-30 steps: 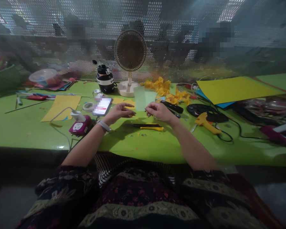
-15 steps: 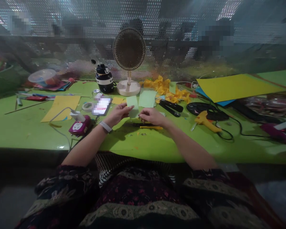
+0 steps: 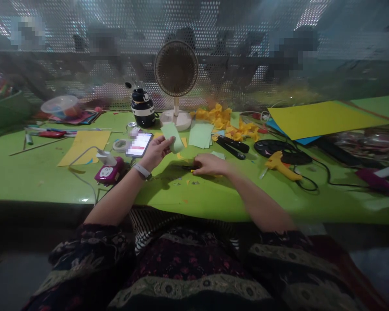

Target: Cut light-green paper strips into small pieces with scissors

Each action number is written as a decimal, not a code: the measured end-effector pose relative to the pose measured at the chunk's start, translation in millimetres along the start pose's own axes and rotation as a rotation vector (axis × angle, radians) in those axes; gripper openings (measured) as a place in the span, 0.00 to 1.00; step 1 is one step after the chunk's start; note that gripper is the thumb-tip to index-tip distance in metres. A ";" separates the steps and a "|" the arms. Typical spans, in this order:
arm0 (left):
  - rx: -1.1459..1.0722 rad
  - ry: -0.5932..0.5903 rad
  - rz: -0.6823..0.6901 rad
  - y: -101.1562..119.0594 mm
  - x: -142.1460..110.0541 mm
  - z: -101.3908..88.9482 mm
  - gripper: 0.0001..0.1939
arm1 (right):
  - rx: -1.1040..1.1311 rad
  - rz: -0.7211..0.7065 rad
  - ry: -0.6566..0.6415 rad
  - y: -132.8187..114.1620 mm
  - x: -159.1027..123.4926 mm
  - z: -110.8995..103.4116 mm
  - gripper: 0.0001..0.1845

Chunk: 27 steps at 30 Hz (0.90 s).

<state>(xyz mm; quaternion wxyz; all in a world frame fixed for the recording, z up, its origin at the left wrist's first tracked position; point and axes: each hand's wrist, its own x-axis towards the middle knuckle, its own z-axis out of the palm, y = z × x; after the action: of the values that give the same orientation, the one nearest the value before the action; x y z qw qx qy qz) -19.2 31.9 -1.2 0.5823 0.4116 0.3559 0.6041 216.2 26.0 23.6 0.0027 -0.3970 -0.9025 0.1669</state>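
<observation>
the left hand [image 3: 158, 151] is lifted above the green table [image 3: 162, 196], its forearm angling in from the near left, wrist slightly raised and wearing a pale watch [image 3: 142, 171]. its thumb and fingers are closed on the lower left part of a pale green paper strip [image 3: 172, 137], which tilts up and leftward, in front of the fan [image 3: 176, 69]. the right hand [image 3: 207, 165] is lower and palm down, its forearm coming in from the near right, fingers bent down over a dark slim tool [image 3: 187, 167] and a yellow cutter [image 3: 192, 171], both partly covered; whether it grips either cannot be told. a stack of pale green sheets [image 3: 200, 134] lies beyond the hands, with a black stapler [image 3: 232, 146] to its right. the phone [image 3: 140, 144] lies just left of the left hand; the yellow glue gun [image 3: 282, 166] is well right of the right hand.
</observation>
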 end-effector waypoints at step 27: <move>-0.051 0.034 0.058 -0.5 10.5 -13.1 0.19 | -0.049 -0.089 0.655 18.9 -21.3 -31.9 0.19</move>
<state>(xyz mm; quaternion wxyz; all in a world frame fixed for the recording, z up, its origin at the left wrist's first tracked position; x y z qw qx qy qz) -30.7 43.0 -6.1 0.5687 0.3963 0.3384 0.6364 248.7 32.2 50.8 0.2904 -0.3897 -0.8739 0.0083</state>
